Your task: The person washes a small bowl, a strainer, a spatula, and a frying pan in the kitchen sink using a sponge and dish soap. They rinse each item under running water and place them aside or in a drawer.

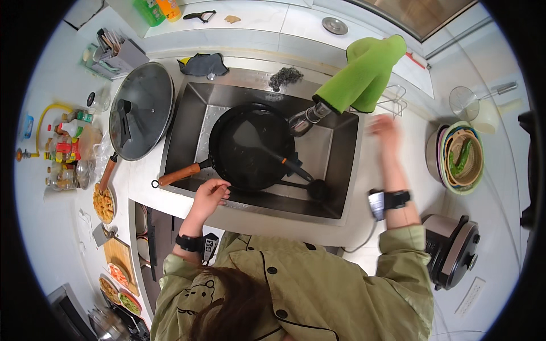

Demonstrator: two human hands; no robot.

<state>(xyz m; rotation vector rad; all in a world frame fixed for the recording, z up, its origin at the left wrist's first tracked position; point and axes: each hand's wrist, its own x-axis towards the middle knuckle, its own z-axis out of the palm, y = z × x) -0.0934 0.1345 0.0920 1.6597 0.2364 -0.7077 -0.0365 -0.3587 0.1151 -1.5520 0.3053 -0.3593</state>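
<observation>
A black frying pan with a wooden handle lies in the steel sink. Inside the pan rests a dark spatula; beside it in the sink is a black ladle. My left hand hovers at the near sink edge, close to the pan handle, with fingers loosely curled and nothing seen in them. To the right of the sink, my right hand is blurred, near a wire rack and below a green cloth draped over the faucet. Whether it touches the rack is unclear.
A glass-lidded pan stands left of the sink, near bottles and a dish of food. On the right are nested baskets with green peppers and an electric cooker. A steel scourer sits behind the sink.
</observation>
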